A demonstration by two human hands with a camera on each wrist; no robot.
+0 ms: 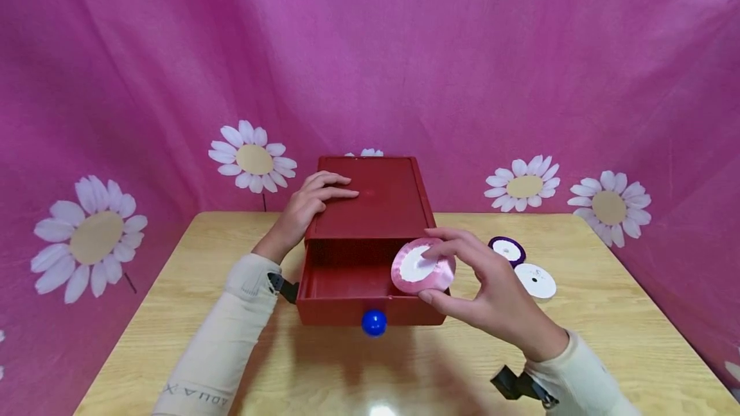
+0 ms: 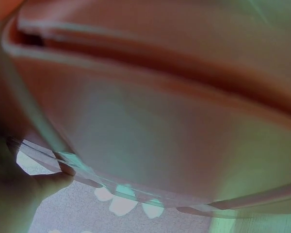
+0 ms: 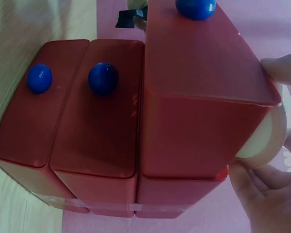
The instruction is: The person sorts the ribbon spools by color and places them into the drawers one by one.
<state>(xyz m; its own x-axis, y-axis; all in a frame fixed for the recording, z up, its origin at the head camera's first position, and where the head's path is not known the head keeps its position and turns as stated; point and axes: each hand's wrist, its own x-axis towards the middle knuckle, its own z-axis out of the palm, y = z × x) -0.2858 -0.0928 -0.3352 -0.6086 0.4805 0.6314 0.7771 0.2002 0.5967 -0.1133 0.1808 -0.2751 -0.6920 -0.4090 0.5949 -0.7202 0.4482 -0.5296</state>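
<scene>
A red drawer cabinet (image 1: 376,201) stands on the table, its top drawer (image 1: 335,310) pulled out by a blue knob side facing me. My left hand (image 1: 302,212) rests on the cabinet's top at the left edge, fingers extended. In the left wrist view its thumb (image 2: 56,184) lies along the cabinet's side. With thumb and fingers, my right hand (image 1: 491,284) grips a pink ribbon spool (image 1: 412,266) with a white disc face, over the right part of the open drawer. From the right wrist view, the spool (image 3: 264,138) shows partly behind the drawer's wall.
To the right on the wooden table (image 1: 584,345) lie a dark purple ribbon spool (image 1: 520,250) and a white spool (image 1: 536,281). Two lower drawers with blue knobs (image 3: 103,78) are closed. A magenta flowered cloth (image 1: 381,69) hangs behind the table.
</scene>
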